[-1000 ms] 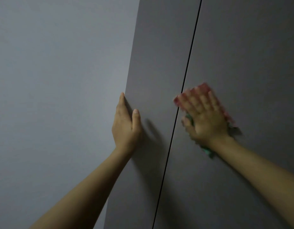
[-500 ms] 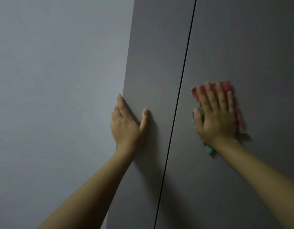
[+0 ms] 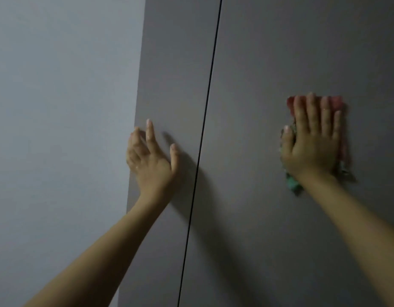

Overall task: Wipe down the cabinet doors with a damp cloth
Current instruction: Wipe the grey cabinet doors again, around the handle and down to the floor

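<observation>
Red cloth (image 3: 338, 103) (flat) under right hand (image 3: 313, 149).

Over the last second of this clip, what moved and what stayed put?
The right hand slid the cloth rightward across the right door, away from the gap between the doors, its fingers straight and flat on the cloth throughout. The left hand stayed at the left door's outer edge, though its fingers now spread and lift somewhat. Nothing was taken hold of or let go.

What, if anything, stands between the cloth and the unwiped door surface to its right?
Nothing visible. The right hand presses the cloth flat on the right door, and the panel around it is bare.
</observation>
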A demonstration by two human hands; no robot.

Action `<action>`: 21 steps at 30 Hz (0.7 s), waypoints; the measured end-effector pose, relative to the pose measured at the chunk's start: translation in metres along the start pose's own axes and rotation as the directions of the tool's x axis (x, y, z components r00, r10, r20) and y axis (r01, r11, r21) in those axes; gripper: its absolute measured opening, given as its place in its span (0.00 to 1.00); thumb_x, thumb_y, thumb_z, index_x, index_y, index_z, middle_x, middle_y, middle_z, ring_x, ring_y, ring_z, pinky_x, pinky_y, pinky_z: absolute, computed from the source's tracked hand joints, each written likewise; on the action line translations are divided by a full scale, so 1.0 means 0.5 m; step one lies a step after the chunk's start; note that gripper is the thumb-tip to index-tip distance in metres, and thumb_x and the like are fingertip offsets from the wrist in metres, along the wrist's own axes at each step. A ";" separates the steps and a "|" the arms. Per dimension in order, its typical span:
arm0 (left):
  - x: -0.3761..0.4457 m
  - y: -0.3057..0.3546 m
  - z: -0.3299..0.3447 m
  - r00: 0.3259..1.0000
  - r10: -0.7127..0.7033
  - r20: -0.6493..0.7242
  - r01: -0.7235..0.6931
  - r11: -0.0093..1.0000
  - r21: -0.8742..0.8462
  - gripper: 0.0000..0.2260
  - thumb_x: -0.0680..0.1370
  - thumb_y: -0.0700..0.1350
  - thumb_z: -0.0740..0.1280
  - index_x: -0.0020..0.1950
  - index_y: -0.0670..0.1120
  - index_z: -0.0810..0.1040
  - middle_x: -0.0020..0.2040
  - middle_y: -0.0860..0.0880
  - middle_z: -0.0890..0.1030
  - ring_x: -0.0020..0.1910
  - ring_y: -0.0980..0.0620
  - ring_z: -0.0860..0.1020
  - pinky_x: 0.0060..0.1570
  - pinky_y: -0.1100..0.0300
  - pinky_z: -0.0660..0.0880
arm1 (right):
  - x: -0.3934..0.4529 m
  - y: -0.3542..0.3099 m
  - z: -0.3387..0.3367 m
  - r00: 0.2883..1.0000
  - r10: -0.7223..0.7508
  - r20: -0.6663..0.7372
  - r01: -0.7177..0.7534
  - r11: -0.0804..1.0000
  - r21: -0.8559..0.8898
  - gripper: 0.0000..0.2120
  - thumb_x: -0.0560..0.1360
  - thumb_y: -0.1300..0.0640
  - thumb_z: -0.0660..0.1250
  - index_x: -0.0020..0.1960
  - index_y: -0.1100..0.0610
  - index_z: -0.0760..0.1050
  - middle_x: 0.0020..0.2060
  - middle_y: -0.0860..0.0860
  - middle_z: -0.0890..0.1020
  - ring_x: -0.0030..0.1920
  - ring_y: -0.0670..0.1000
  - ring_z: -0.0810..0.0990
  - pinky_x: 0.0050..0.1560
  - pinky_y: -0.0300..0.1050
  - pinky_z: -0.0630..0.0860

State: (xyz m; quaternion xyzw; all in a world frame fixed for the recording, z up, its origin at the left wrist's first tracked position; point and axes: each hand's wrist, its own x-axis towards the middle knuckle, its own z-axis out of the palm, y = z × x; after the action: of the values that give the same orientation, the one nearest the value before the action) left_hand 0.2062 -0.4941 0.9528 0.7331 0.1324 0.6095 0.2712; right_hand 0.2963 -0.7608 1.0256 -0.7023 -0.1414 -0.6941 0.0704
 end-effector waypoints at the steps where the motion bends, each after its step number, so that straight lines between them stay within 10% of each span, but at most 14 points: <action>1: -0.007 0.019 0.006 1.000 0.009 -0.006 -0.009 1.000 0.009 0.35 0.75 0.61 0.48 0.79 0.47 0.49 0.77 0.39 0.50 0.76 0.43 0.49 0.72 0.46 0.42 | 0.000 -0.027 0.007 0.993 0.115 -0.034 -0.115 0.993 0.005 0.28 0.79 0.49 0.52 0.77 0.57 0.57 0.75 0.58 0.62 0.74 0.62 0.58 0.74 0.58 0.48; 4: -0.046 0.097 0.047 0.997 0.070 -0.019 -0.070 0.997 0.020 0.34 0.74 0.60 0.49 0.78 0.47 0.53 0.76 0.39 0.53 0.75 0.45 0.50 0.73 0.48 0.40 | -0.062 -0.080 0.018 0.978 -0.210 0.003 0.208 0.971 0.118 0.27 0.78 0.49 0.54 0.75 0.56 0.60 0.74 0.56 0.64 0.74 0.60 0.59 0.74 0.60 0.49; 7: -0.090 0.200 0.093 0.998 0.064 -0.016 -0.065 0.998 -0.019 0.35 0.73 0.61 0.47 0.78 0.47 0.55 0.77 0.40 0.54 0.75 0.45 0.50 0.72 0.49 0.39 | -0.080 0.035 -0.003 0.757 -0.653 0.040 0.637 0.750 0.178 0.25 0.77 0.49 0.55 0.74 0.52 0.64 0.73 0.52 0.66 0.74 0.57 0.61 0.74 0.59 0.53; 16: -0.178 0.395 0.183 0.986 0.169 -0.017 -0.169 0.978 -0.119 0.33 0.73 0.59 0.48 0.76 0.48 0.58 0.75 0.42 0.57 0.74 0.47 0.52 0.73 0.50 0.37 | 0.035 0.279 -0.023 0.996 0.049 -0.070 -0.047 0.999 0.023 0.27 0.79 0.48 0.52 0.76 0.55 0.60 0.74 0.55 0.63 0.74 0.60 0.60 0.74 0.56 0.48; 19: -0.196 0.453 0.220 0.969 0.243 -0.038 -0.246 0.961 -0.127 0.31 0.72 0.55 0.52 0.75 0.45 0.63 0.74 0.40 0.61 0.73 0.48 0.53 0.73 0.49 0.41 | -0.030 0.261 -0.023 0.964 -0.266 -0.009 0.266 0.961 0.076 0.26 0.79 0.49 0.52 0.75 0.55 0.62 0.74 0.54 0.65 0.73 0.59 0.62 0.74 0.58 0.50; 21: -0.217 0.487 0.250 0.938 0.346 -0.030 -0.347 0.932 -0.107 0.30 0.73 0.52 0.54 0.73 0.43 0.66 0.73 0.37 0.63 0.73 0.46 0.54 0.73 0.49 0.43 | -0.055 0.347 -0.045 0.822 -0.565 0.076 0.558 0.825 0.091 0.25 0.79 0.49 0.53 0.74 0.53 0.63 0.74 0.52 0.65 0.74 0.57 0.61 0.74 0.58 0.52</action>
State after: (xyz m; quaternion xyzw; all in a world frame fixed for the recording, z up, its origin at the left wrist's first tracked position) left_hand 0.2695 -0.7797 0.9860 0.7254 -0.0315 0.6581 0.1993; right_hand 0.3265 -0.9353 1.0156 -0.6605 -0.3676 -0.6433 -0.1213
